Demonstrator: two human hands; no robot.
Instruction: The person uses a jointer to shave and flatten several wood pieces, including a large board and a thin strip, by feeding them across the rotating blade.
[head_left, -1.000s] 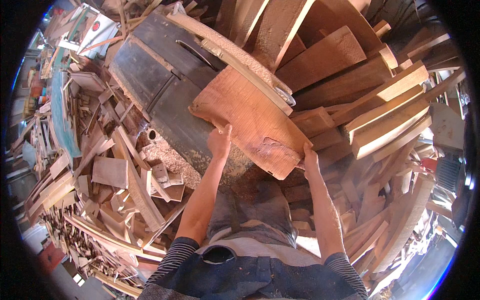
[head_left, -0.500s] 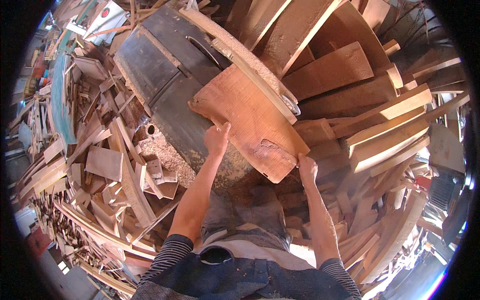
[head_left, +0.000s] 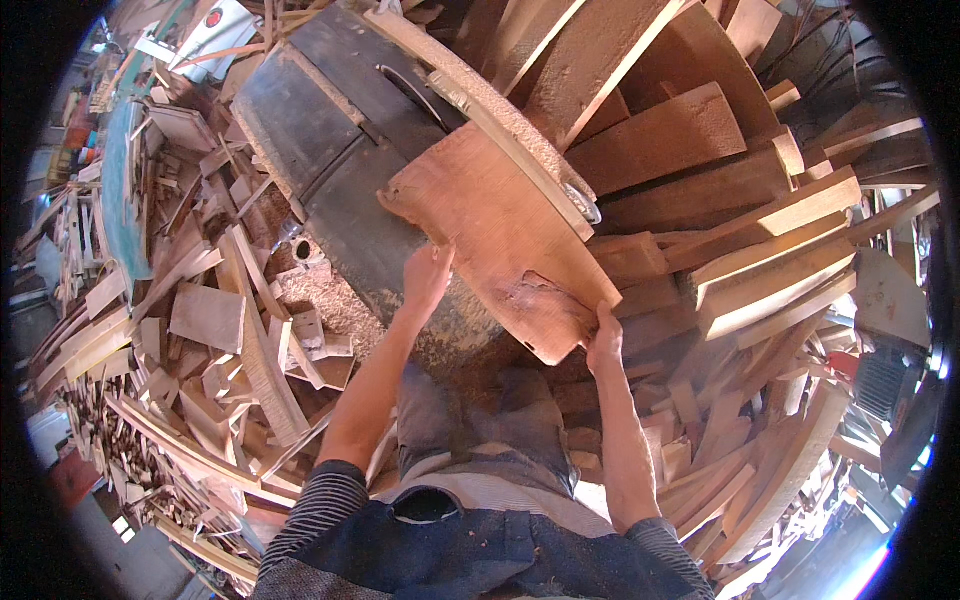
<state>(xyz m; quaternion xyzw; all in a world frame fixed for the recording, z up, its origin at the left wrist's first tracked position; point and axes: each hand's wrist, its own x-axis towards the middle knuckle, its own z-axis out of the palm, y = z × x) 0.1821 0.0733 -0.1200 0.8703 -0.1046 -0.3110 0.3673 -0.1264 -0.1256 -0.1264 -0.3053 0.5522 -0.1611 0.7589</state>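
Observation:
A broad reddish-brown wooden board [head_left: 490,215] lies flat on a dark saw table [head_left: 345,215], its right long side against a sawdust-covered wooden fence [head_left: 510,150]. Its left edge is wavy, and a dark knot with a crack marks the near end. My left hand [head_left: 428,278] is closed at the board's left edge, the thumb side against the wood and some fingers hidden. At the near right corner my right hand [head_left: 604,342] grips the board, thumb on top and fingers out of sight beneath. Beyond the far end, a curved saw blade [head_left: 415,97] rises from a slot.
Large planks [head_left: 650,140] are stacked to the right of the fence. Offcuts [head_left: 207,318] lie heaped on the left, with sawdust [head_left: 325,300] beside the table. More scrap wood [head_left: 720,470] covers the near right. A grey ribbed motor-like unit [head_left: 880,385] stands at the far right.
My right hand has shifted from beside the near right corner to a fuller grip around it, thumb now on top. My left hand has moved slightly left. The board has barely moved.

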